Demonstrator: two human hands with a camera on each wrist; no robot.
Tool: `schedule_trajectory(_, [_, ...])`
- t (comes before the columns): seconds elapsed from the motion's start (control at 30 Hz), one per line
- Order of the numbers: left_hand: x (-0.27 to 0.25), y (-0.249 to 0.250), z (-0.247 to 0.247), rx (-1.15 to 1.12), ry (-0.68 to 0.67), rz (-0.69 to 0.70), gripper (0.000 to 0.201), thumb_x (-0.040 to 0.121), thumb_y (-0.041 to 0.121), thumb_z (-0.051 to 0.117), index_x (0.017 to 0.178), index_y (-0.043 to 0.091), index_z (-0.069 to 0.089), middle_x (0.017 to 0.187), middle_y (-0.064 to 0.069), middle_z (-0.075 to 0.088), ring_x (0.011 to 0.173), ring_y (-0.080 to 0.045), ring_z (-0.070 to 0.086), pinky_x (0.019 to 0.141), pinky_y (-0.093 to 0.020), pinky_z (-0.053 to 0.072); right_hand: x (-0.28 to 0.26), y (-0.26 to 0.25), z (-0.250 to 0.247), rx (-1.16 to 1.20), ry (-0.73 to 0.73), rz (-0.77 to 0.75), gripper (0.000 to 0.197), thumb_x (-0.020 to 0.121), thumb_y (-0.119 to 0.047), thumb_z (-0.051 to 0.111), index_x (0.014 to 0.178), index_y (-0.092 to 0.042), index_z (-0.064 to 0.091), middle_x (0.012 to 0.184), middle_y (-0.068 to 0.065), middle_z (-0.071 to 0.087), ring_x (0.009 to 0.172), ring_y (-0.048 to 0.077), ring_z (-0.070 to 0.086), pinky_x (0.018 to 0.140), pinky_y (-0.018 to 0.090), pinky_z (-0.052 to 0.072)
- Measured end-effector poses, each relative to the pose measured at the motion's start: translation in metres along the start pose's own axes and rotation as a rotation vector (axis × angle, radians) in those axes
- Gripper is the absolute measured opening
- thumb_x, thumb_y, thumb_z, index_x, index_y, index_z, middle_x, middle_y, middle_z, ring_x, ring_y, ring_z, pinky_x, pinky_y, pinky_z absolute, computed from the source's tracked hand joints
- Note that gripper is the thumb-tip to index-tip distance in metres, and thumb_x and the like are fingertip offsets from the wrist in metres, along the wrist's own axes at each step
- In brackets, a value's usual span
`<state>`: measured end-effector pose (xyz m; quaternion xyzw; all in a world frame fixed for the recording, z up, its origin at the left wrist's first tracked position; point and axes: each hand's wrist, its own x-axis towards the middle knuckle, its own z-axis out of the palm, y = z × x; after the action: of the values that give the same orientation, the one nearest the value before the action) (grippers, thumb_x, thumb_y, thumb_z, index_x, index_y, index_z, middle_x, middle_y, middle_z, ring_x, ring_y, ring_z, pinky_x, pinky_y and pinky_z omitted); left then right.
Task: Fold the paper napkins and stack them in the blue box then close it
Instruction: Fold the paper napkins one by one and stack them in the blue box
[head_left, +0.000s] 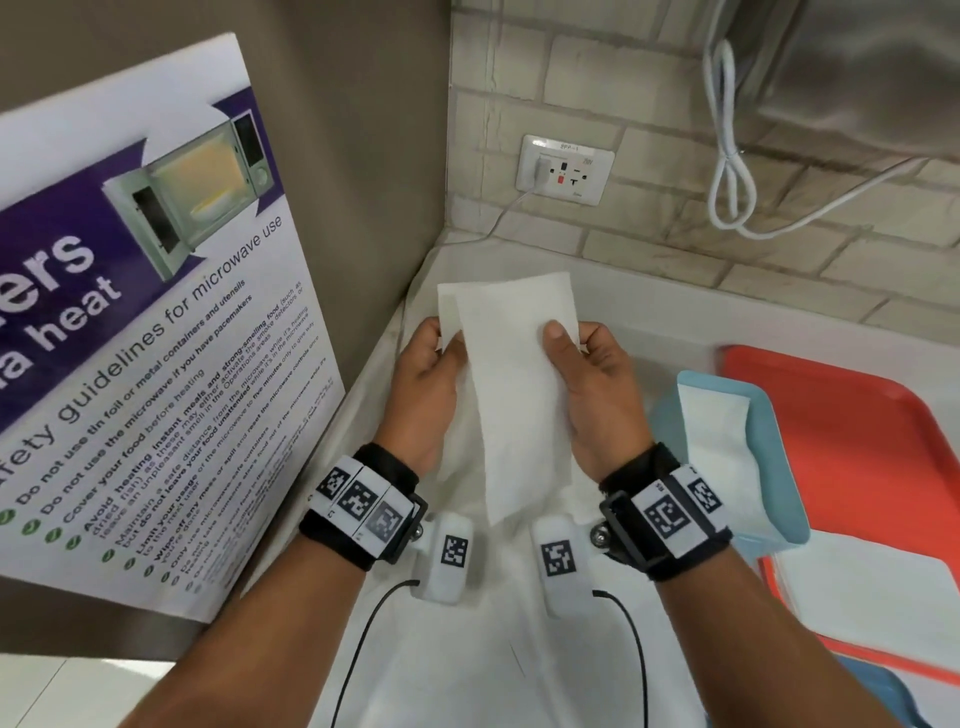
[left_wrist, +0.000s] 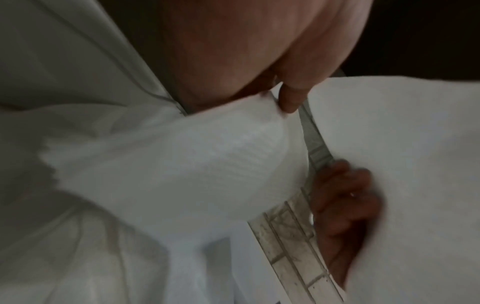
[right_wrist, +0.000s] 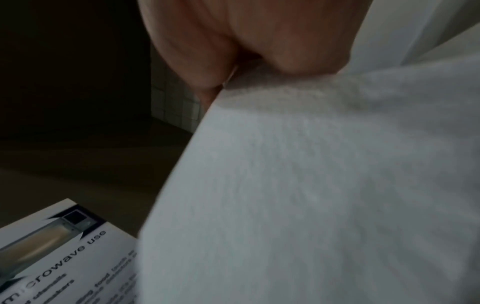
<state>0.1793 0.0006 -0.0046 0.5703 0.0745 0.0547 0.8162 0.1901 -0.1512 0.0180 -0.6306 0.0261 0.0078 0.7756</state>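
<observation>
We see one paper napkin (head_left: 514, 384) held up in the air, w/ both hands on it, above the white counter (head_left: 649, 306). It's folded to a long strip, upper end toward the brick-tile wall (head_left: 675, 244), lower end hanging down btwn the wrists. Left hand (head_left: 426, 384) pinches the napkin's left edge near the top, thumb in front, fingers curled behind. Right hand (head_left: 592, 384) does the same on the right edge, thumb (head_left: 558, 345) flat on the front face. In the left wrist view the napkin (left_wrist: 182, 156) is blurred, the left thumb (left_wrist: 292, 96) on its edge.

Right of the napkin, just beside the right wrist, sits the blue box (head_left: 779, 441), open, w/ one folded napkin stack (head_left: 717, 441) inside; we can't count the layers. The box rests on an orange tray (head_left: 857, 426). On that tray, nearer us than the box, lies a flat pile of unfolded white napkins (head_left: 872, 592); count unclear. A second blue piece (head_left: 883, 691) shows at the bottom edge, mostly cut off.

Surface under the napkin is covered w/ white cloth or paper (head_left: 467, 649), creased. Left of the napkin leans one microwave-safety poster (head_left: 156, 338) against a brown wall. Beyond the napkin, on the brick-tile wall, one socket plate (head_left: 566, 169) w/ one plug in it, and one looped white cable (head_left: 732, 176) further right.
</observation>
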Motion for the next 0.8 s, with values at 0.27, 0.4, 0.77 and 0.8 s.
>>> schedule_trajectory(0.27, [-0.01, -0.003, 0.006, -0.08, 0.016, -0.132, 0.009, 0.104, 0.019, 0.058, 0.112, 0.018, 0.063, 0.122, -0.017, 0.072, 0.1, -0.022, 0.069, 0.095, -0.047, 0.055, 0.002, 0.019, 0.012, -0.185, 0.179, -0.028, 0.037, 0.082, -0.054, 0.071, 0.075, -0.025, 0.051, 0.093, 0.011, 0.061, 0.08, 0.02, 0.057, 0.077, 0.04, 0.052])
schedule_trajectory(0.4, [-0.007, -0.003, 0.004, -0.114, 0.039, -0.16, 0.015, 0.106, 0.021, 0.054, 0.115, 0.014, 0.064, 0.117, -0.016, 0.072, 0.101, -0.025, 0.067, 0.095, -0.047, 0.054, 0.004, 0.026, 0.009, -0.174, 0.143, -0.071, 0.029, 0.095, -0.032, 0.069, 0.08, -0.018, 0.049, 0.078, -0.001, 0.055, 0.072, 0.013, 0.052, 0.069, 0.033, 0.046])
schedule_trajectory(0.77, [-0.002, -0.011, 0.002, 0.024, -0.062, -0.016, 0.033, 0.104, 0.015, 0.06, 0.136, 0.008, 0.056, 0.129, -0.013, 0.071, 0.118, -0.03, 0.069, 0.096, -0.043, 0.058, 0.007, 0.033, 0.009, -0.229, 0.16, -0.142, 0.03, 0.088, -0.037, 0.076, 0.077, -0.024, 0.05, 0.074, -0.009, 0.056, 0.07, 0.013, 0.052, 0.069, 0.037, 0.048])
schedule_trajectory(0.8, [0.0, -0.013, 0.0, 0.031, -0.057, 0.0, 0.033, 0.104, 0.011, 0.059, 0.136, 0.006, 0.055, 0.129, -0.014, 0.07, 0.119, -0.031, 0.068, 0.099, -0.045, 0.058, 0.007, 0.032, 0.009, -0.206, 0.159, -0.13, 0.03, 0.088, -0.035, 0.077, 0.079, -0.024, 0.051, 0.074, -0.009, 0.055, 0.07, 0.012, 0.051, 0.07, 0.034, 0.048])
